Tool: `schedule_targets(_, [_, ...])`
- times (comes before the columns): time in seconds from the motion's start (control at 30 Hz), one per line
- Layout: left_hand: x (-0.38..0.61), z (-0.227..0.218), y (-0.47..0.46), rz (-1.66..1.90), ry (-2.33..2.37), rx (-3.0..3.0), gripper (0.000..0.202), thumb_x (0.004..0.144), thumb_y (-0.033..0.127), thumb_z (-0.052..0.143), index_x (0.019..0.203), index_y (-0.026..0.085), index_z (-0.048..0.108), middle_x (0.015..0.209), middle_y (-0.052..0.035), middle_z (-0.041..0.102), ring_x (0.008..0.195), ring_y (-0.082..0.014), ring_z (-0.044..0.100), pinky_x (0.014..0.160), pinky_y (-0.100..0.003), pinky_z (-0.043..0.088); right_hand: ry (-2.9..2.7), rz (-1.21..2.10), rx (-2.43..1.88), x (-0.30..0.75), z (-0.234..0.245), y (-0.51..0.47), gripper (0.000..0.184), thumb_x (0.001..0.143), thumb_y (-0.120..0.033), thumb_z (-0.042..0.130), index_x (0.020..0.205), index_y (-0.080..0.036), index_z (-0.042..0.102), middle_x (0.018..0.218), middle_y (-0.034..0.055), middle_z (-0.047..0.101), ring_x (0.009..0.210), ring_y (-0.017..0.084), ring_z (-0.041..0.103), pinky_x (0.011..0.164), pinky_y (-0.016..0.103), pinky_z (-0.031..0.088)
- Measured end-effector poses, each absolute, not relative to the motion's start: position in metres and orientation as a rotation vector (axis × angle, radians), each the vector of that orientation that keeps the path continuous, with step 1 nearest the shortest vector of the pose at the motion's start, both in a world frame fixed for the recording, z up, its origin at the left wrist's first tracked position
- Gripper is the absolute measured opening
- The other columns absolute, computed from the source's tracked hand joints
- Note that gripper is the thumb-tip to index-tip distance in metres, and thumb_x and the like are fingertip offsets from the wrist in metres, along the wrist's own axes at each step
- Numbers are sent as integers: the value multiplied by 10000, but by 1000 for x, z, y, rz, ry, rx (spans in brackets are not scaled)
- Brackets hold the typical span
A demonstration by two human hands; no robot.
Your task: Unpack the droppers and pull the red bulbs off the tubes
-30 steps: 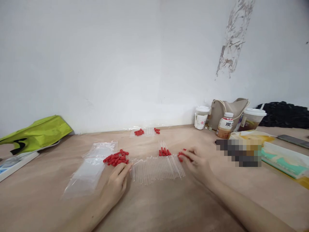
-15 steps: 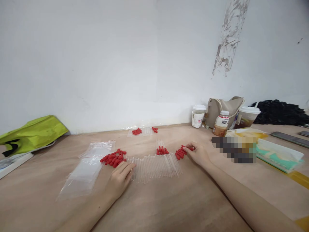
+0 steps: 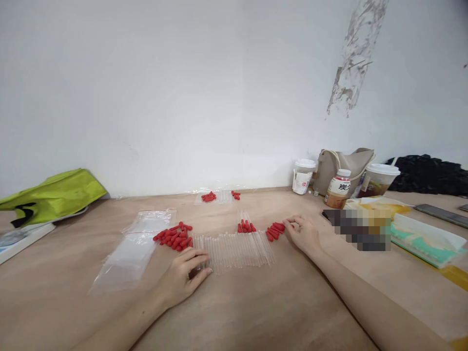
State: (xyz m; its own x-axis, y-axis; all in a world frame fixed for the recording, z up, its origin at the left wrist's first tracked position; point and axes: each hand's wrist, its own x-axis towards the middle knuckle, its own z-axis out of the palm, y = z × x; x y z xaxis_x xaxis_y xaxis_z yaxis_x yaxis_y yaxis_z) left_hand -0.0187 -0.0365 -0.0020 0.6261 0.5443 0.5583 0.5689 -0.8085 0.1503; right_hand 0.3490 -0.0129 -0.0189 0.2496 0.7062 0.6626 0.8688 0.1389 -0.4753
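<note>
A long row of clear glass tubes (image 3: pixel 234 251) lies side by side on the brown-covered table. My left hand (image 3: pixel 183 273) rests at the row's left end, fingers curved over the tubes and thumb apart from them. Just behind it is a loose heap of red rubber bulbs (image 3: pixel 173 237). Several more red bulbs (image 3: pixel 275 231) lie in a short slanted row at the tubes' right end. My right hand (image 3: pixel 303 236) is beside that row, thumb and fingers apart, fingertips close to the last bulb. Behind the row, a few tubes with red bulbs on their ends (image 3: pixel 246 226) point toward the wall.
Clear zip bags (image 3: pixel 127 258) lie to the left. By the wall sits a bag of tubes and red bulbs (image 3: pixel 221 197). A white-lidded cup (image 3: pixel 302 178), a drink bottle (image 3: pixel 337 190), a beige handbag (image 3: pixel 325 168) and a tissue pack (image 3: pixel 426 239) stand right. A lime-green bag (image 3: pixel 62 197) lies far left.
The red bulb that was in my right fingers now lies in the slanted row. My left hand has shifted slightly right, its thumb spreading away from the fingers.
</note>
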Motion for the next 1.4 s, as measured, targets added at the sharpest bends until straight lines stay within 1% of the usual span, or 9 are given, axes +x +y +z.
schedule_targets(0.1, [-21, 1, -39, -883, -986, -2828, 219, 811, 263, 512, 990, 195, 617, 1018, -76, 606, 893, -175, 569, 778, -320, 497, -1476, -275, -1573, 338, -13, -18, 284, 770, -381, 446, 716, -183, 642, 760, 56, 611, 760, 182, 527, 691, 283, 380])
schedule_targets(0.27, [-24, 3, -39, -846, -964, -2807, 257, 810, 256, 508, 1040, 199, 608, 1072, -94, 597, 949, -198, 561, 813, -360, 487, -1803, -88, -1542, 297, 7, -20, 194, 757, -310, 479, 724, -203, 638, 725, 21, 635, 715, 156, 546, 663, 256, 367])
schedule_targets(0.4, [-27, 2, -39, -849, -989, -2777, 292, 800, 266, 524, 1079, 208, 585, 1122, -100, 574, 993, -207, 547, 845, -379, 474, -1775, -57, -1720, 265, 15, -8, 242, 749, -405, 504, 741, -199, 629, 694, 32, 635, 697, 171, 561, 615, 260, 339])
schedule_targets(0.53, [-27, 3, -41, -868, -998, -2745, 301, 781, 278, 550, 1070, 202, 589, 1102, -105, 579, 990, -216, 547, 858, -401, 463, -1729, -87, -1851, 249, 12, 4, 301, 713, -485, 533, 706, -196, 617, 723, 48, 639, 728, 196, 569, 636, 280, 325])
schedule_targets(0.8, [-27, 0, -38, -883, -996, -2774, 245, 803, 247, 519, 1029, 212, 605, 1083, -94, 582, 967, -205, 545, 880, -429, 436, -1717, -128, -1877, 238, 10, 7, 290, 761, -391, 489, 586, -187, 598, 724, 62, 645, 720, 200, 572, 677, 319, 319])
schedule_targets(0.97, [-28, 1, -38, -934, -994, -2757, 261, 797, 232, 516, 1044, 205, 594, 1067, -97, 583, 961, -207, 540, 872, -426, 437, -1638, -112, -1870, 240, 18, 3, 319, 788, -388, 445, 618, -184, 622, 717, 66, 651, 706, 188, 572, 686, 318, 334])
schedule_targets(1.13, [-28, 8, -45, -908, -993, -2777, 362, 772, 282, 548, 1123, 195, 537, 1110, -105, 559, 1021, -233, 506, 884, -417, 427, -1648, 68, -1549, 258, 23, -25, 252, 780, -372, 466, 676, -192, 610, 719, 43, 626, 697, 167, 547, 634, 276, 367])
schedule_targets(1.3, [-19, 7, -50, -1060, -980, -2630, 468, 814, 252, 483, 1265, 179, 382, 1169, -124, 510, 1088, -246, 447, 908, -432, 385, -1991, -153, -1118, 268, 7, -64, 160, 802, -265, 477, 779, -182, 611, 733, 47, 596, 722, 166, 491, 693, 307, 337])
schedule_targets(1.4, [-7, 5, -52, -1033, -873, -2600, 443, 819, 253, 494, 1249, 191, 410, 1170, -113, 519, 1080, -239, 448, 918, -439, 347, -2077, -281, -1007, 261, -3, -78, 130, 799, -205, 480, 809, -187, 609, 744, 36, 598, 722, 159, 461, 697, 315, 302])
